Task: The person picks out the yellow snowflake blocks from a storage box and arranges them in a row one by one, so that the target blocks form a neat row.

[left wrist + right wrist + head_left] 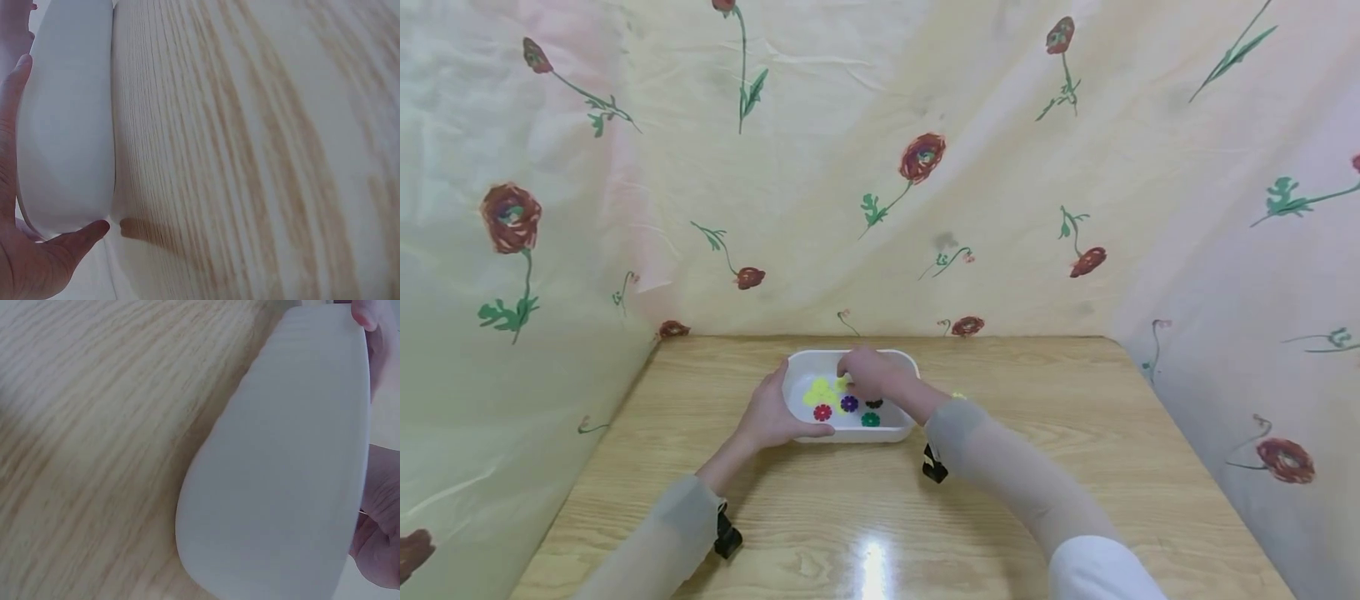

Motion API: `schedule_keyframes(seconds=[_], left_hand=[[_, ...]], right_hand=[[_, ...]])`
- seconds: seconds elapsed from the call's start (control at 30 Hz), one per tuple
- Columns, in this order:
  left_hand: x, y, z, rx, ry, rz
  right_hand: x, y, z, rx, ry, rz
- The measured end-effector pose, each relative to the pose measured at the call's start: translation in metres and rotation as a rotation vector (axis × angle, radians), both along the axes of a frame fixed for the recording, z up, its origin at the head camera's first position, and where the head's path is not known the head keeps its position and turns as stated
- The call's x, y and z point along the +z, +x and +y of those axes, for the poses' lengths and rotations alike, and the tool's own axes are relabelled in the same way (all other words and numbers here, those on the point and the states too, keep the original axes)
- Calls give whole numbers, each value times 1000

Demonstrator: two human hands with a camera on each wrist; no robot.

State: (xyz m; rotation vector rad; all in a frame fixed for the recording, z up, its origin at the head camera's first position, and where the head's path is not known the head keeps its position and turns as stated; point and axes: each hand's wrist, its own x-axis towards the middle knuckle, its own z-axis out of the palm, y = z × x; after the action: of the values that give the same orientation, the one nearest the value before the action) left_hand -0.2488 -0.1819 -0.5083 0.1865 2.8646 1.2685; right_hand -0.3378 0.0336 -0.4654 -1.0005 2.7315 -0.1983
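Note:
A white plastic tray (850, 435) stands on the table with small flower-shaped discs in it. My left hand (772, 410) grips its left end, thumb along the front wall; the left wrist view shows that hand (37, 256) against the tray's side. My right hand (868, 375) reaches into the tray from the right, fingertips bent down at a yellow disc (843, 382). Whether they pinch it is too small to tell. Nearby lie more yellow discs (820, 392), a red disc (822, 412), a purple disc (848, 404), a green disc (870, 419) and a partly hidden black disc (874, 404).
The wooden table (820, 517) carries the tray near its back edge. A yellow piece (958, 396) shows on the table just behind the right forearm. Flower-printed cloth (820, 192) hangs at the back and both sides.

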Motion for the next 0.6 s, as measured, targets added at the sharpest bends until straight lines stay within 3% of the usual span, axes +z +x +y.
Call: schedule_keyframes(seconds=[0.23,0.6], left_hand=[[0,1,1,-4,10,29],[-4,1,-1,-5,21,38]], right_hand=[[-2,6,-8,-3,13,-17],[-15,11,-10,-7,44,61]])
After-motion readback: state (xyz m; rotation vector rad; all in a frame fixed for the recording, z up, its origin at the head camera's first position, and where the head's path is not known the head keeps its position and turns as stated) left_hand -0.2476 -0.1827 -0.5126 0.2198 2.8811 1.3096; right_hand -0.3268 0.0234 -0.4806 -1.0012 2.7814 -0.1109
